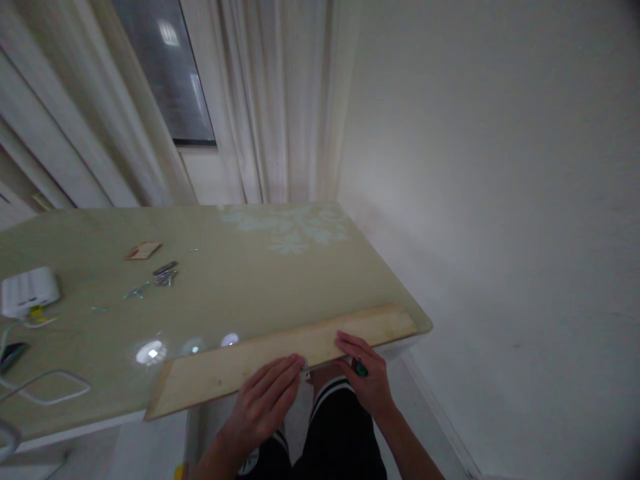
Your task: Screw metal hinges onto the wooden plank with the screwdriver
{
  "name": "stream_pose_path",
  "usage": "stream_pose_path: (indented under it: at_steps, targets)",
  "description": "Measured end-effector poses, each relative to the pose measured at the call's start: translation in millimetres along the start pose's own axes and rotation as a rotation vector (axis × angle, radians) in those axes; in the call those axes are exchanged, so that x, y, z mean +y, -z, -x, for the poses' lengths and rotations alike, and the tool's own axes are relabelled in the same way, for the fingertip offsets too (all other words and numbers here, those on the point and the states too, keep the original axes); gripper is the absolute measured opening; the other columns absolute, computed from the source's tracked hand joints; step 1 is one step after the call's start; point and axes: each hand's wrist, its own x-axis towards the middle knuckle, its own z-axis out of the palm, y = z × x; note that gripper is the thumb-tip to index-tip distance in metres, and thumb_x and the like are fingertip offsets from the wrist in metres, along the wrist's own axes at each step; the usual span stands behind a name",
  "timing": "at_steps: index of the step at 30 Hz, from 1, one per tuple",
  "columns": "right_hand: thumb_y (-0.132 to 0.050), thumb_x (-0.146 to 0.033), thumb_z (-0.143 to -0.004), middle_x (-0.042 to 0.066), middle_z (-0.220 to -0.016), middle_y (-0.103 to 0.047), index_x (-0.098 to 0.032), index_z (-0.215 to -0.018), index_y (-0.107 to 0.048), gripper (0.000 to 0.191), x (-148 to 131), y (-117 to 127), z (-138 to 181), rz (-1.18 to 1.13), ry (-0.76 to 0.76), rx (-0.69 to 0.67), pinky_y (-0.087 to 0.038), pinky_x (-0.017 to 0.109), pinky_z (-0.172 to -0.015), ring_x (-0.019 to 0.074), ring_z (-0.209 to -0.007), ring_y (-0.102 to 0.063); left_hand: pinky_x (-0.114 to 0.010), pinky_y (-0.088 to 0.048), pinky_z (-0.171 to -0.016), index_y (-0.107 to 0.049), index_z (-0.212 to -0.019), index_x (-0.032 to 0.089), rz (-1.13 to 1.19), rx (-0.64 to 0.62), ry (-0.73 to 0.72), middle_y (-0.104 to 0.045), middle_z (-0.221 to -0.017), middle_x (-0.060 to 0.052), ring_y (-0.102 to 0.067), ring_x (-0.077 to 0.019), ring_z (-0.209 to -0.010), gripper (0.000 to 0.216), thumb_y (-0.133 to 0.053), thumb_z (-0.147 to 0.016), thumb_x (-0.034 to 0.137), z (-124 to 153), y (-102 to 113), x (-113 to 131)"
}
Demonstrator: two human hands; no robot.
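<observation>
A long pale wooden board (320,340) lies along the table's front edge, slightly overhanging it. My left hand (265,400) rests on the board's near edge, its fingers together and closed on a small metal bracket (306,375) at the fingertips. To its right, my right hand (367,380) is closed around a screwdriver with a black and green handle (359,367); most of the tool is hidden by the hand. Its fingertips touch the top of the board, with the thumb below the edge.
On the glossy table (280,287) lie several metal parts (165,275), loose screws (137,291) and a small wooden piece (143,251). A white box (30,292) with a looping cable (60,401) stands at left. A wall (500,233) borders the right side.
</observation>
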Motion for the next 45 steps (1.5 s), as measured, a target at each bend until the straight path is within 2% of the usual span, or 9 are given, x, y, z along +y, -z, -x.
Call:
stream_pose_path:
  at_steps: [4, 7, 16, 23, 27, 32, 38, 41, 45]
  targets:
    - [-0.076, -0.019, -0.09, 0.007, -0.129, -0.075, -0.035, -0.127, -0.076, 0.04, -4, 1, -1, 0.0, -0.006, -0.001, -0.061, 0.042, -0.103, 0.0257, -0.117, -0.073, -0.031, -0.062, -0.094, -0.071, -0.108, 0.017, 0.054, 0.026, 0.18, -0.081, -0.111, -0.007, -0.076, -0.0184, -0.107, 0.022, -0.051, -0.103, 0.01, -8, -4, 2]
    - [-0.077, -0.019, -0.09, 0.008, -0.129, -0.076, -0.034, -0.126, -0.076, 0.039, -7, 0, -1, 0.001, -0.017, 0.005, -0.061, 0.042, -0.103, 0.0256, -0.117, -0.073, -0.031, -0.062, -0.078, -0.072, -0.102, 0.022, 0.178, -0.107, 0.382, -0.081, -0.098, -0.002, -0.077, -0.0173, -0.087, 0.015, -0.057, -0.103, 0.021, -18, -1, -4]
    - [-0.077, -0.019, -0.089, 0.009, -0.127, -0.076, -0.031, -0.122, -0.078, 0.035, -6, -1, -1, 0.0, -0.036, 0.032, -0.06, 0.042, -0.103, 0.0254, -0.116, -0.073, -0.04, -0.054, -0.097, -0.077, -0.088, 0.029, 0.44, -0.402, 0.605, -0.079, -0.115, 0.001, -0.073, -0.0214, -0.106, 0.006, -0.08, -0.087, 0.024, -27, 4, -38]
    - [-0.078, -0.02, -0.089, 0.007, -0.128, -0.076, -0.034, -0.123, -0.077, 0.037, -1, -1, 3, 0.005, -0.021, 0.027, -0.061, 0.04, -0.101, 0.0244, -0.115, -0.074, -0.045, -0.031, -0.128, -0.074, -0.111, 0.024, 0.088, -0.128, 0.238, -0.078, -0.122, -0.002, -0.067, -0.0175, -0.122, 0.024, -0.051, -0.106, 0.02, -2, 0, -3]
    - [-0.078, -0.018, -0.089, 0.007, -0.127, -0.076, -0.033, -0.123, -0.077, 0.036, 2, -2, 2, 0.017, -0.003, 0.03, -0.061, 0.041, -0.102, 0.0242, -0.115, -0.074, -0.05, -0.021, -0.133, -0.071, -0.123, 0.014, -0.037, -0.098, 0.094, -0.075, -0.13, -0.008, -0.06, -0.021, -0.135, 0.034, -0.041, -0.109, 0.013, 9, 2, 10]
    - [-0.076, -0.018, -0.091, 0.008, -0.129, -0.075, -0.032, -0.123, -0.076, 0.035, 0, -1, 1, 0.02, -0.009, 0.008, -0.061, 0.043, -0.102, 0.0251, -0.117, -0.073, -0.04, -0.041, -0.124, -0.072, -0.119, 0.014, -0.029, -0.041, 0.146, -0.077, -0.126, -0.007, -0.066, -0.0193, -0.128, 0.029, -0.046, -0.107, 0.011, 5, -1, 16]
    - [-0.075, -0.016, -0.089, 0.008, -0.128, -0.076, -0.032, -0.123, -0.077, 0.037, -6, -1, -1, -0.008, -0.017, 0.019, -0.061, 0.041, -0.102, 0.0245, -0.116, -0.073, -0.031, -0.062, -0.084, -0.071, -0.089, 0.024, 0.235, -0.153, 0.535, -0.081, -0.098, 0.0, -0.076, -0.0164, -0.092, 0.017, -0.06, -0.102, 0.022, -17, 4, -1]
    - [-0.075, -0.016, -0.089, 0.008, -0.128, -0.076, -0.032, -0.122, -0.078, 0.037, -8, -2, -1, -0.015, -0.052, 0.035, -0.06, 0.041, -0.103, 0.0244, -0.117, -0.073, -0.034, -0.06, -0.086, -0.071, -0.092, 0.024, 0.239, -0.202, 0.453, -0.081, -0.099, -0.001, -0.075, -0.0176, -0.091, 0.017, -0.059, -0.102, 0.019, -20, 7, -6]
    - [-0.075, -0.017, -0.09, 0.008, -0.129, -0.075, -0.031, -0.123, -0.077, 0.036, -12, -3, -1, -0.034, -0.052, 0.024, -0.059, 0.042, -0.105, 0.0242, -0.118, -0.072, -0.038, -0.053, -0.102, -0.07, -0.107, 0.02, 0.119, -0.083, 0.213, -0.078, -0.121, -0.006, -0.071, -0.0206, -0.112, 0.021, -0.05, -0.105, 0.014, -7, 3, 4]
